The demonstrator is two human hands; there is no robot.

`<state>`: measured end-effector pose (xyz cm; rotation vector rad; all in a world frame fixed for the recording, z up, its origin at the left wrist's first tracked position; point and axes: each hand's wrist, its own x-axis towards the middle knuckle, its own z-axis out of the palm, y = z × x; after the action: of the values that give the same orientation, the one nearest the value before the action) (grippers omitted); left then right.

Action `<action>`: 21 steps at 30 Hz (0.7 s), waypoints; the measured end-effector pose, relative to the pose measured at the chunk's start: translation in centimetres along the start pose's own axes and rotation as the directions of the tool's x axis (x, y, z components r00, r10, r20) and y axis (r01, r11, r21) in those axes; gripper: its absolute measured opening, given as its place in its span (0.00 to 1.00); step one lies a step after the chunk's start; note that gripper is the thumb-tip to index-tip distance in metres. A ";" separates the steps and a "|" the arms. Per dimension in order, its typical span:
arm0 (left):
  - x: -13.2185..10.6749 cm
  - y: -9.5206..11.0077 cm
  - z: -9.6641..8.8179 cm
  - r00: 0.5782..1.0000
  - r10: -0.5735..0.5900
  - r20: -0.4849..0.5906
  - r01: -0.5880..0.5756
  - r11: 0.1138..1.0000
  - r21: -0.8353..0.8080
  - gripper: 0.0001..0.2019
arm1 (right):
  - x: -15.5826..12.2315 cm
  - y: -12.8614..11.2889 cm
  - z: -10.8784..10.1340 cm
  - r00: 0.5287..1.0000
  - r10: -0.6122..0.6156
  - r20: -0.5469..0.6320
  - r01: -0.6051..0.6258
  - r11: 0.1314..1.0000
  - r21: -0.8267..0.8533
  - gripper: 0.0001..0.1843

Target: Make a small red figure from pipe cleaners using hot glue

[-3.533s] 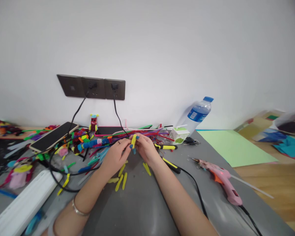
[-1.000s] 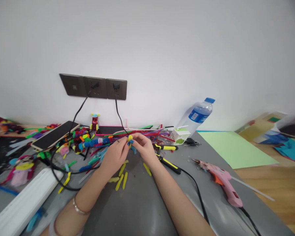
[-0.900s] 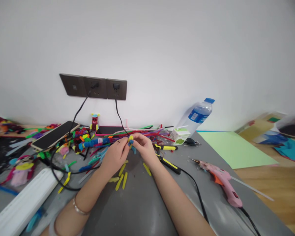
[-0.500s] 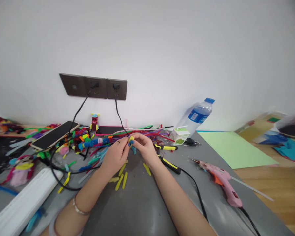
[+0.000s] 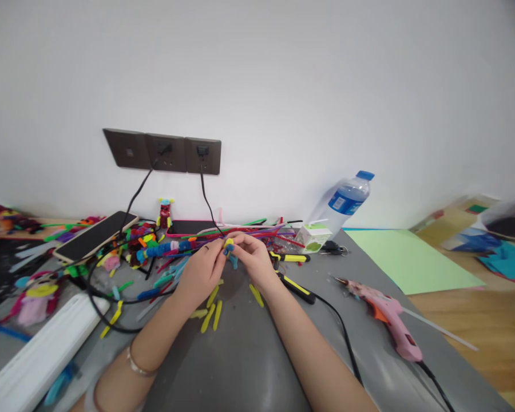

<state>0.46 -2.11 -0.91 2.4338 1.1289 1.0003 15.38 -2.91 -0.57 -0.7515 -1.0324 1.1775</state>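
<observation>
Between the fingertips of both hands is a small yellow and blue pipe-cleaner piece (image 5: pixel 229 246), partly covered by the fingers. My left hand (image 5: pixel 201 269) pinches it from the left, and my right hand (image 5: pixel 254 260) grips it from the right. A light blue bit pokes out just below the fingers. Short yellow pipe-cleaner pieces (image 5: pixel 217 315) lie on the grey table (image 5: pixel 223 372) below my hands, several by the left wrist and others beside the right wrist. Yellow-and-black pliers (image 5: pixel 296 286) rest right of my right hand.
A pink glue gun (image 5: pixel 390 320) lies at the right near green paper (image 5: pixel 412 260). A bottle (image 5: pixel 347 200) leans on the wall by a small carton (image 5: pixel 313 236). Left are a phone (image 5: pixel 96 236), a white strip-shaped box (image 5: pixel 43 355), loose black cables and pipe-cleaner figures (image 5: pixel 38 297).
Hardly anything differs. Both hands stay in place, and the small piece between the fingers looks very slightly turned.
</observation>
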 end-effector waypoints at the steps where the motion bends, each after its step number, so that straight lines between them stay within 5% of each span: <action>1: 0.0 0.0 0.0 1.000 0.000 0.001 0.000 1.000 -0.006 0.15 | 0.0 0.0 0.0 1.000 -0.001 -0.001 0.001 1.000 0.003 0.14; 21: 0.0 0.2 -0.1 1.000 -0.003 0.007 0.004 0.999 -0.041 0.14 | -0.1 -0.3 -0.1 1.000 0.000 0.025 0.000 1.000 -0.004 0.15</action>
<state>0.48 -2.26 -0.76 2.4006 1.0993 1.0031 15.58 -3.11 -0.34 -0.7415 -1.0555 1.1883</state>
